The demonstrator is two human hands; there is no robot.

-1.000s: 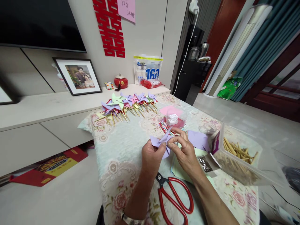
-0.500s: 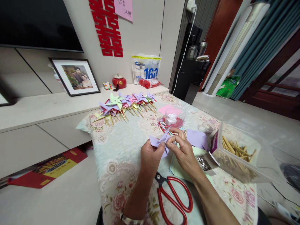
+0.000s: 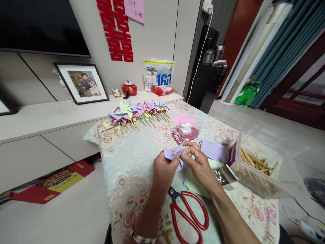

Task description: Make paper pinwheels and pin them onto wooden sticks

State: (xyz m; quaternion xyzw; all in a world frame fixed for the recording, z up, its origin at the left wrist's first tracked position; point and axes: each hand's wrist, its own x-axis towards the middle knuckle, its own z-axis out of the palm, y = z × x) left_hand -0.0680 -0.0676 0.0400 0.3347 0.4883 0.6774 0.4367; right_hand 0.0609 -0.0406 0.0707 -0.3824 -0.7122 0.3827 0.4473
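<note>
While both hands meet over the middle of the floral-patterned tablecloth [image 3: 132, 159], a small lilac paper pinwheel [image 3: 170, 154] sits between them, lifted just above the cloth. The left hand [image 3: 164, 170] pinches its near-left blade between thumb and fingers, and the right hand [image 3: 199, 164] closes its thumb and forefinger on the folded centre, where the corners come together.

The likeliest trouble, as I judge it, is at that centre: the thin paper is held bent only by fingertip pressure, so a slackened pinch could let the corners spring back flat. Too hard a pull from the left hand could crease or tear a blade.

Just right of the hands lie loose lilac paper squares [image 3: 214, 150] on a pale green sheet, and a wrist sweeping across could push them about. A clear plastic tub of wooden sticks [image 3: 256, 169] stands to the right, with an open box of small metal pins [image 3: 221, 177] near it; a careless elbow there could spill either. Red-handled scissors [image 3: 189, 213] lie near, between the forearms, where a dropped forearm could knock them. A row of finished coloured paper pinwheels on sticks [image 3: 138, 113] lies at the far end, well apart.
</note>
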